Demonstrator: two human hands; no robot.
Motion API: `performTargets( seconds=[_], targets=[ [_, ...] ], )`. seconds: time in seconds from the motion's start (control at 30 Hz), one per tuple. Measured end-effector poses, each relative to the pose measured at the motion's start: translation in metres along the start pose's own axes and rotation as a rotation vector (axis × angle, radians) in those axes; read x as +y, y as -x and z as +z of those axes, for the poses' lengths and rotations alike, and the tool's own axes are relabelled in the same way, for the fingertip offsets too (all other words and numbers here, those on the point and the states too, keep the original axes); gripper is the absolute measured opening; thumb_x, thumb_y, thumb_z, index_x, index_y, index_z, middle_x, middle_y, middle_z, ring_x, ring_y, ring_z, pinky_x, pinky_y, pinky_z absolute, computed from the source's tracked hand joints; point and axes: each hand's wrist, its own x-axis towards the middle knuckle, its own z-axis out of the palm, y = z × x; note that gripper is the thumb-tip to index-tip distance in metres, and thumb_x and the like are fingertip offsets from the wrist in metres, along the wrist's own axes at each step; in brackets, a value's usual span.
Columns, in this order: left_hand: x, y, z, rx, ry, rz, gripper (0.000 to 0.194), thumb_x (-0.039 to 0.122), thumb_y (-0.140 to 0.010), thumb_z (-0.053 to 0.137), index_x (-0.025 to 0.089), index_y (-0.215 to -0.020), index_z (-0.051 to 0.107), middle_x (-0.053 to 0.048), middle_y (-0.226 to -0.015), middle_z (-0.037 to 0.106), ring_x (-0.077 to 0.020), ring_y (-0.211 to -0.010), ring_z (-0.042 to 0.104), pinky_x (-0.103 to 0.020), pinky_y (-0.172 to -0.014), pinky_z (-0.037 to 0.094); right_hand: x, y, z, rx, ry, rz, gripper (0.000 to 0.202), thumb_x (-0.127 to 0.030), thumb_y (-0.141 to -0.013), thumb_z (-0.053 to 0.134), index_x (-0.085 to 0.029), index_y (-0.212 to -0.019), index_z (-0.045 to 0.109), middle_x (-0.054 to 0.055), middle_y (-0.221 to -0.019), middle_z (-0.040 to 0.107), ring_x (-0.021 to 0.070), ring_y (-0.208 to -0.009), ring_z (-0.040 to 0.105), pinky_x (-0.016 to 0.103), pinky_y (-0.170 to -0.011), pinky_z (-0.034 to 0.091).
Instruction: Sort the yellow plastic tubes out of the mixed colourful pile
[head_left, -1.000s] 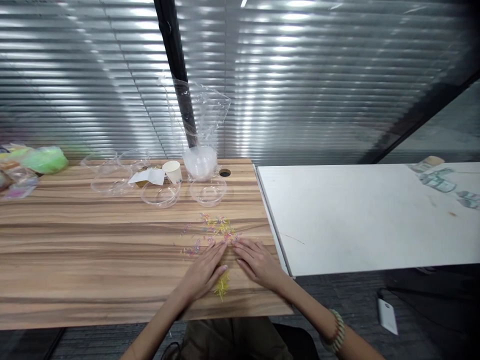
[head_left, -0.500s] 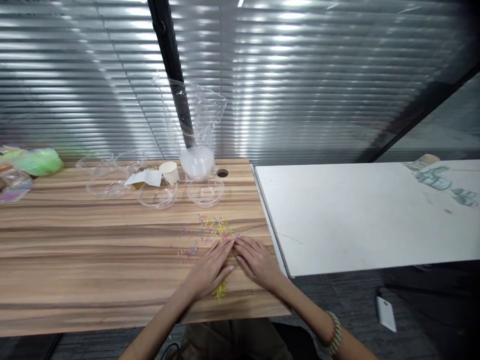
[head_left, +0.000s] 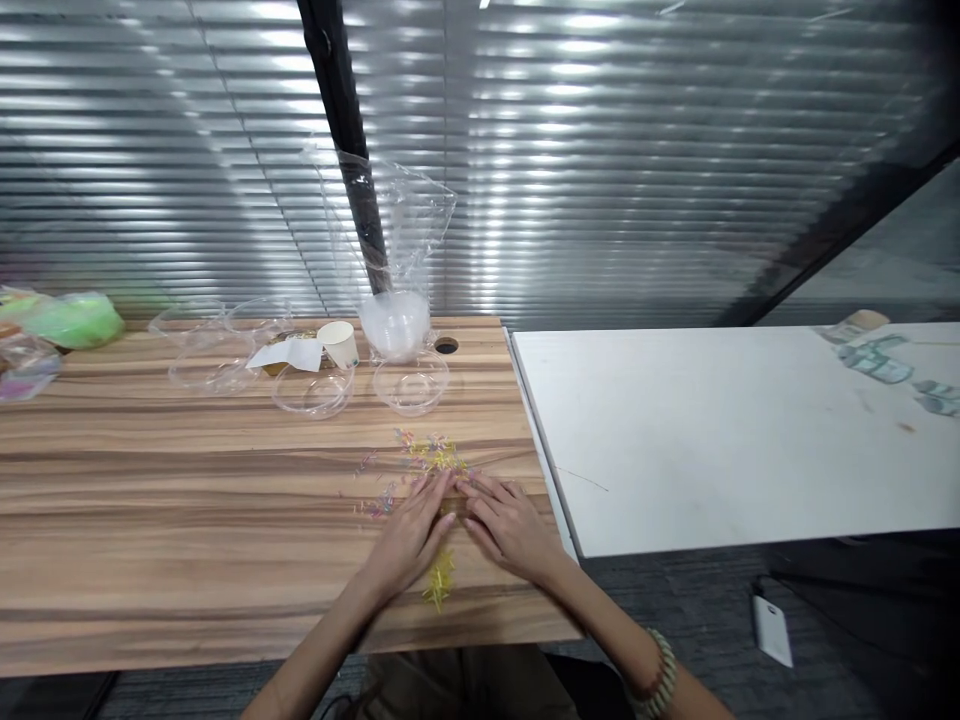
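My left hand (head_left: 411,530) lies flat on the wooden table, fingers stretched toward a scatter of small, thin coloured pieces (head_left: 437,455), yellow, pink and blue. Beside it my right hand (head_left: 510,525) rests flat too, its fingertips at the lower right edge of the same scatter. A narrow gap parts the two hands. Between and below them is a small heap of yellow pieces (head_left: 439,580). More pink and blue pieces (head_left: 379,502) lie left of my left fingers. What is under my palms is hidden.
Clear plastic bowls (head_left: 411,385) stand along the back, with a white paper cup (head_left: 339,344), a white paper (head_left: 289,353) and a stack of bowls in a clear bag (head_left: 395,322). Bagged green material (head_left: 75,320) is at far left. A white table (head_left: 675,430) adjoins on the right.
Both hands have shifted slightly left and their fingertips have drawn apart a little. More of the yellow heap between them shows.
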Motion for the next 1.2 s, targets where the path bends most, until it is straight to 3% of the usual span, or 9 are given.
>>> performTargets(
  seconds=[0.17,0.33,0.57,0.83,1.03,1.2],
  targets=[
    [0.0,0.002,0.0,0.008,-0.026,-0.007,0.055,0.03,-0.102,0.03,0.023,-0.15,0.004,-0.009,-0.147,0.037,-0.0206,-0.137,0.033,-0.045,-0.114,0.03,0.0,0.0,0.002,0.006,-0.006,0.016,0.026,-0.023,-0.097,0.042,-0.014,-0.118,0.054,0.011,-0.127,0.058,0.0257,-0.125,0.045,0.042,-0.093,0.039],
    [-0.002,0.004,0.003,0.093,-0.077,-0.052,0.053,0.032,-0.101,0.03,0.022,-0.15,0.01,-0.01,-0.143,0.043,-0.0242,-0.135,0.037,-0.05,-0.11,0.034,0.0,0.0,0.002,0.086,0.013,0.035,0.027,-0.021,-0.098,0.038,-0.013,-0.117,0.055,0.013,-0.125,0.059,0.0248,-0.124,0.047,0.04,-0.091,0.04],
    [0.005,-0.006,0.003,-0.002,-0.107,0.105,0.061,0.032,-0.1,0.034,0.018,-0.15,0.001,-0.013,-0.147,0.036,-0.0225,-0.136,0.034,-0.046,-0.113,0.031,0.0,-0.001,0.004,0.066,0.023,0.039,0.028,-0.022,-0.096,0.043,-0.013,-0.119,0.054,0.014,-0.127,0.057,0.0239,-0.126,0.045,0.04,-0.092,0.042],
    [0.005,-0.006,0.0,-0.019,-0.09,0.063,0.06,0.033,-0.101,0.033,0.019,-0.15,0.002,-0.012,-0.149,0.033,-0.0213,-0.138,0.03,-0.045,-0.115,0.026,0.004,0.003,0.004,0.196,0.047,0.12,0.022,-0.015,-0.096,0.04,-0.014,-0.103,0.061,0.013,-0.112,0.065,0.0233,-0.118,0.052,0.037,-0.087,0.044],
    [0.002,-0.006,0.0,-0.049,-0.048,0.046,0.057,0.033,-0.101,0.034,0.019,-0.15,0.01,-0.011,-0.148,0.034,-0.021,-0.138,0.03,-0.047,-0.115,0.027,0.005,0.001,0.004,0.146,0.026,0.114,0.023,-0.02,-0.097,0.04,-0.015,-0.107,0.059,0.012,-0.124,0.059,0.0227,-0.124,0.048,0.038,-0.089,0.044],
    [0.002,0.0,-0.008,-0.059,0.01,0.048,0.048,0.031,-0.101,0.033,0.023,-0.147,0.025,-0.006,-0.148,0.035,-0.0214,-0.137,0.032,-0.047,-0.115,0.026,0.004,0.0,0.005,0.126,0.033,0.093,0.024,-0.02,-0.096,0.042,-0.014,-0.112,0.059,0.014,-0.121,0.061,0.0231,-0.122,0.049,0.038,-0.089,0.044]
  ],
)
